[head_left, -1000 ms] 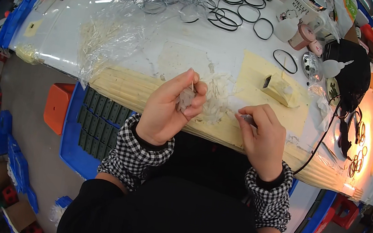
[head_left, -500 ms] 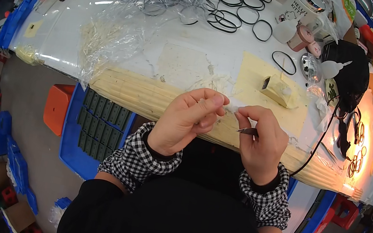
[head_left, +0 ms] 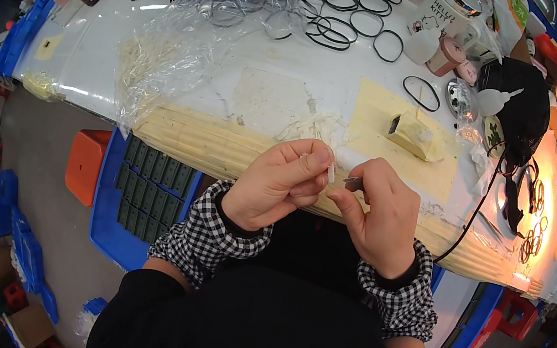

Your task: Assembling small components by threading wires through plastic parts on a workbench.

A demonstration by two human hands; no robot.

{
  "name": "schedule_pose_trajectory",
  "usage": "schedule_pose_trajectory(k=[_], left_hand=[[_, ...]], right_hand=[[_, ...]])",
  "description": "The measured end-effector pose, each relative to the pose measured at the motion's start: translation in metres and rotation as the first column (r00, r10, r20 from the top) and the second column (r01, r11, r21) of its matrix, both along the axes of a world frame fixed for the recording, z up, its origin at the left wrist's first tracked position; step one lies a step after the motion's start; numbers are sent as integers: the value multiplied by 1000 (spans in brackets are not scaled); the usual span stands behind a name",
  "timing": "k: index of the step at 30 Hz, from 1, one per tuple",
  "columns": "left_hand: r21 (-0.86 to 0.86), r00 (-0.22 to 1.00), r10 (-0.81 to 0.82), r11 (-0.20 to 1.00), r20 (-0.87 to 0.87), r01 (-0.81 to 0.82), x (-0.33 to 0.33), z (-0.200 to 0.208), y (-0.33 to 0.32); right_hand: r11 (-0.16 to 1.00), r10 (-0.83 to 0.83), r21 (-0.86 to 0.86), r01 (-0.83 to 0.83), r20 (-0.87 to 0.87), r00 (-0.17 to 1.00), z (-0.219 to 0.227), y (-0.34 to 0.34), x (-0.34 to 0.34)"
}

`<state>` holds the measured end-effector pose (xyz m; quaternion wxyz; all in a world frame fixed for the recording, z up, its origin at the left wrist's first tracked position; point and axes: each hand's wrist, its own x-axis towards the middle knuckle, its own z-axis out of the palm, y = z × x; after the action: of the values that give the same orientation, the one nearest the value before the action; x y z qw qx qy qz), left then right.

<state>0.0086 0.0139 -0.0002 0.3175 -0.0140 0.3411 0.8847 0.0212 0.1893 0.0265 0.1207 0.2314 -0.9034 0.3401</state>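
Note:
Over the table's front edge, my left hand pinches a small white piece between thumb and forefinger, with its other fingers curled in. My right hand, just to the right, grips a small dark metal blade-like piece that points toward the white piece. A narrow gap lies between the two. Behind my left hand is a heap of pale thin scraps. A yellowish block rests on a pale yellow sheet beyond my right hand.
A clear plastic bag with pale strips beside it lies at the left. Black rings spread across the back. A mug, squeeze bottles, a black cable and a glowing lamp light crowd the right. Blue trays and an orange stool stand below.
My hands have drawn apart slightly at the fingertips. The blade-like piece has swung up and left toward the white piece, which now shows below my left fingertips.

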Motion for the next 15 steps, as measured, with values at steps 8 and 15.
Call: schedule_pose_trajectory(k=[8,15], left_hand=[[34,996,-91,995,-20,91,-2,-8,-4],[4,990,-110,994,-90,111,-6,-9,-7]], right_hand=[[999,25,27,-26,37,999,-2,-3,-1],[999,34,24,-35,33,999,-4,-4,-1]])
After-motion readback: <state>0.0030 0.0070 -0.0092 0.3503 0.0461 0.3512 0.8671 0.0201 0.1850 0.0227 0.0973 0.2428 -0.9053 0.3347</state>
